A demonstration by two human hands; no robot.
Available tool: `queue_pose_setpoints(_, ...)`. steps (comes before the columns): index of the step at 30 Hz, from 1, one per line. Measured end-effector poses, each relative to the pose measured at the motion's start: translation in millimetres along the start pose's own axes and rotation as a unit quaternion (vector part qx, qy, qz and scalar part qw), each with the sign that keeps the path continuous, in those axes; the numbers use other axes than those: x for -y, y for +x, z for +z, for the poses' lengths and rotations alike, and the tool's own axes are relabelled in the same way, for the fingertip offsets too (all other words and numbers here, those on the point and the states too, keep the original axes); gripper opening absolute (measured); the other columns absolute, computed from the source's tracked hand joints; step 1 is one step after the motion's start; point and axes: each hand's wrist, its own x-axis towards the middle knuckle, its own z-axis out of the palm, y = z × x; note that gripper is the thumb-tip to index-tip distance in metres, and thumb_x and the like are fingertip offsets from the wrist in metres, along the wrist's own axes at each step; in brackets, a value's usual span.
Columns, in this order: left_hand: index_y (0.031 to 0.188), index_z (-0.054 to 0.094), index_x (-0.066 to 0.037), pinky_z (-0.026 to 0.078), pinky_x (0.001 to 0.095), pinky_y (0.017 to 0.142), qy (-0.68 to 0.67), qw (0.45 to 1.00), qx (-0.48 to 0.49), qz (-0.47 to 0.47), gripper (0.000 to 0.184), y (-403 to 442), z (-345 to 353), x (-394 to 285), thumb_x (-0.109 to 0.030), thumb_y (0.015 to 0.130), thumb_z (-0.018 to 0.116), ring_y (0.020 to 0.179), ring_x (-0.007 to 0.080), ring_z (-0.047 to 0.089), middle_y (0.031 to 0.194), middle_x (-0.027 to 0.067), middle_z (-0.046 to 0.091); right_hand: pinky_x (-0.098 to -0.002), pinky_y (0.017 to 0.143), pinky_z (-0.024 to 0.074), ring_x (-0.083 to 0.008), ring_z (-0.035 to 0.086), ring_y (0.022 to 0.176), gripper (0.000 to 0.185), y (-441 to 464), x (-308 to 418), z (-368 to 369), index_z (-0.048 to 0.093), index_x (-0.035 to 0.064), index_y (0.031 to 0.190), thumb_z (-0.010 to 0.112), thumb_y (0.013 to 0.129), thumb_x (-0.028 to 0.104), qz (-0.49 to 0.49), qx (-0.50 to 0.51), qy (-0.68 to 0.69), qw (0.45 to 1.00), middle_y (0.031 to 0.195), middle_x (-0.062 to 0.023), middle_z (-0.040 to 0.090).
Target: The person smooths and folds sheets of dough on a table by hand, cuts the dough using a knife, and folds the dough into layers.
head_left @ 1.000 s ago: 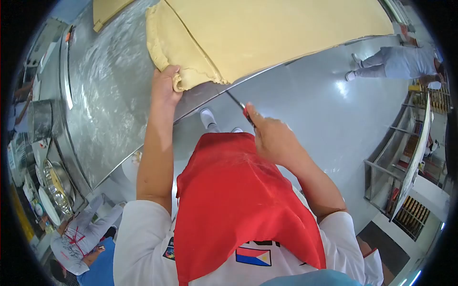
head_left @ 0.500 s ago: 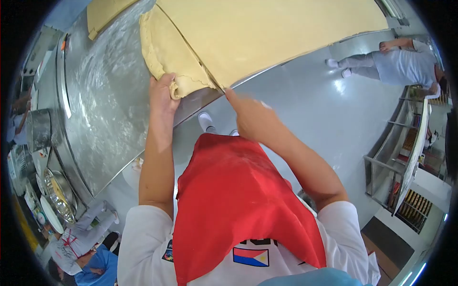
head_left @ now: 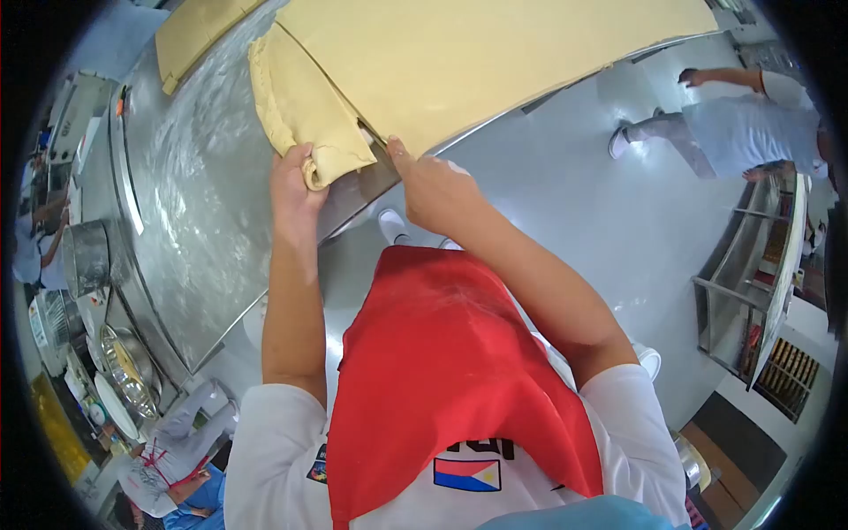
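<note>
Dough strip (head_left: 314,110), one: lies on the table (head_left: 190,199), ahead of me, left of the large dough sheet (head_left: 477,66), a narrow gap between; long axis runs away from me, leaning left. Left hand (head_left: 296,185), mine: nearer the strip, fingers gripping its curled near corner. Right hand (head_left: 442,193), mine: at the gap's near end, fingers closed round a knife (head_left: 378,140), handle hidden, blade lying along the gap
</note>
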Motion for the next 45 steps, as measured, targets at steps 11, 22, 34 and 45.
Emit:
queue_pose_setpoints(11, 0.134, 0.05, 0.003, 0.06, 0.0429, 0.085, 0.236, 0.969, -0.079, 0.006, 0.046, -12.0, 10.1, -21.8, -0.004, 0.091, 0.064, 0.105, 0.0293, 0.069, 0.122, 0.0203, 0.064, -0.0551, 0.081, 0.0542, -0.0478, 0.066, 0.089, 0.078, -34.6, -17.2, -17.5, 0.027, 0.0015, 0.159, 0.055, 0.085, 0.003, 0.018, 0.004, 0.004, 1.0, 0.097, -0.0301, 0.066)
queue_pose_setpoints(22, 0.129, 0.055, 0.006, 0.05, 0.0473, 0.103, 0.768, 0.584, -0.196, 0.174, 0.062, 110.8, 38.3, -94.4, -0.039, 0.088, 0.069, 0.124, 0.0436, 0.057, 0.134, 0.0289, 0.056, -0.0541, 0.078, 0.052, -0.0465, 0.065, 0.087, 0.068, 124.5, 23.6, -23.8, 0.033, -0.0012, 0.155, 0.051, 0.09, 0.004, -0.107, -0.11, 0.005, 0.988, 0.094, -0.0305, 0.065)
queue_pose_setpoints(34, 0.117, 0.066, 0.001, 0.054, 0.0482, 0.096, 0.682, 0.694, -0.211, 0.096, 0.04, 185.6, 33.6, -132.9, -0.029, 0.09, 0.063, 0.113, 0.0406, 0.067, 0.117, 0.0258, 0.069, -0.0536, 0.085, 0.0522, -0.0453, 0.066, 0.099, 0.066, 293.6, 90.5, -36.1, 0.041, 0.0041, 0.15, 0.054, 0.085, 0.002, -0.033, -0.076, -0.092, 0.992, 0.104, -0.0286, 0.069)
queue_pose_setpoints(45, 0.114, 0.065, -0.001, 0.055, 0.05, 0.093, 0.682, 0.693, -0.218, 0.079, 0.037, 172.2, 47.9, -135.4, -0.029, 0.09, 0.063, 0.11, 0.0416, 0.067, 0.114, 0.0253, 0.07, -0.0506, 0.096, 0.0532, -0.0429, 0.064, 0.115, 0.07, 335.3, 107.6, -40.3, 0.039, 0.0112, 0.152, 0.056, 0.085, 0.004, 0.019, -0.019, -0.14, 0.99, 0.116, -0.0278, 0.068)
